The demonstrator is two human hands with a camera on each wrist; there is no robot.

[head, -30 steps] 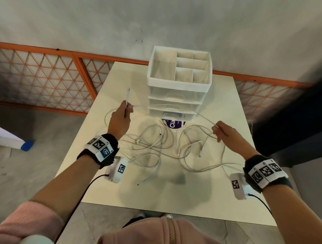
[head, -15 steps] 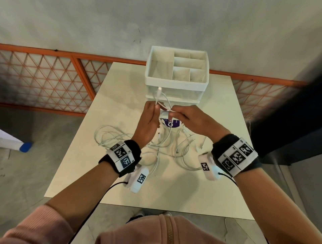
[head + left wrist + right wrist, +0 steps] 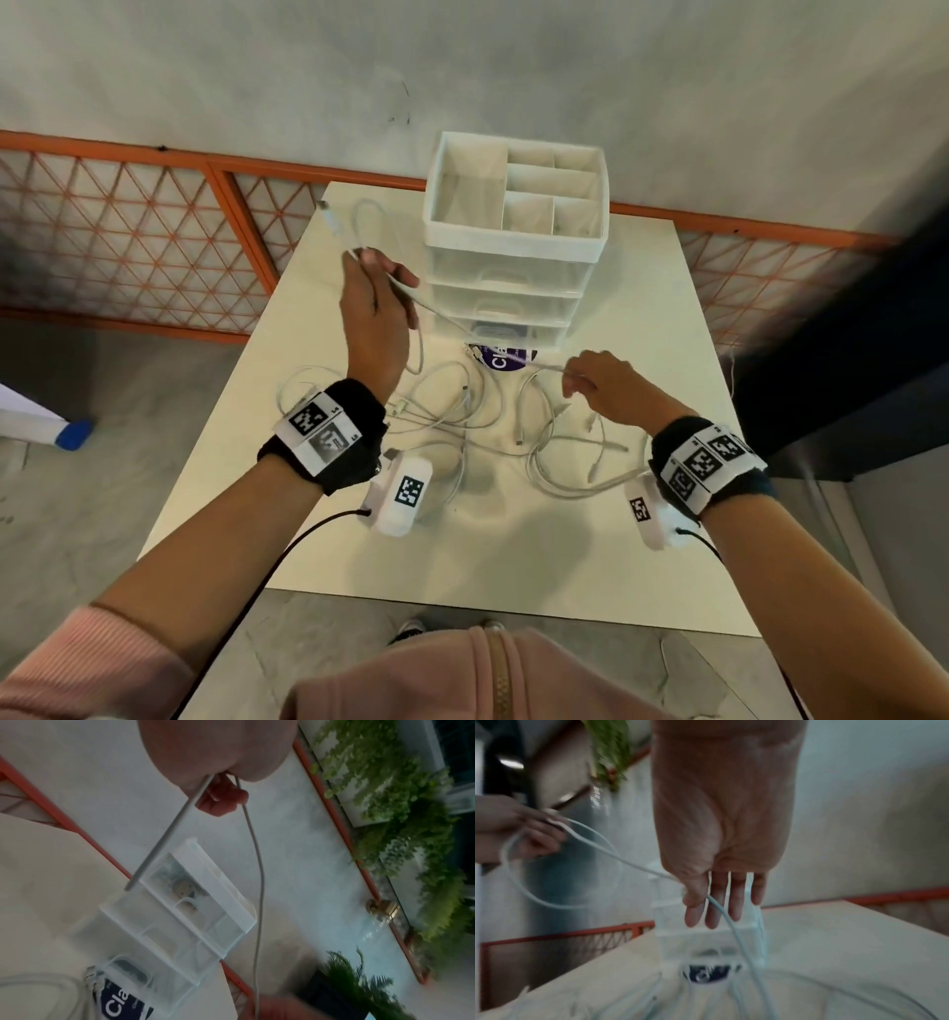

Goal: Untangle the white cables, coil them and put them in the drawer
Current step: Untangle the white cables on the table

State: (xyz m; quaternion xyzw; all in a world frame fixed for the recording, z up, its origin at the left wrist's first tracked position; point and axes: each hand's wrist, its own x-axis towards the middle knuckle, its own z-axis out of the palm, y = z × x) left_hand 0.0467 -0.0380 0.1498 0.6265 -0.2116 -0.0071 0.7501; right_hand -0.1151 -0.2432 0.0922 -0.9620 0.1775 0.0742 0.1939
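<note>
- Left grip (image 3: 377, 313): grasping one thin white cable (image 3: 411, 298), raised.
- Right grip (image 3: 601, 380): pinching the same cable, low.
- Remaining white cables (image 3: 462, 411): tangled on cream counter (image 3: 513, 565).
- Clear plastic drawer unit (image 3: 508, 288): drawers closed.

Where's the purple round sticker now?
Head view: the purple round sticker lies on the white table, at the front foot of the clear plastic drawer unit, among white cables.

Only readable text: white letters "Cla" on a dark purple round sticker (image 3: 506, 358), lying on the table (image 3: 642, 565) at the front foot of the drawer unit (image 3: 513, 277); remainder hidden.
</note>
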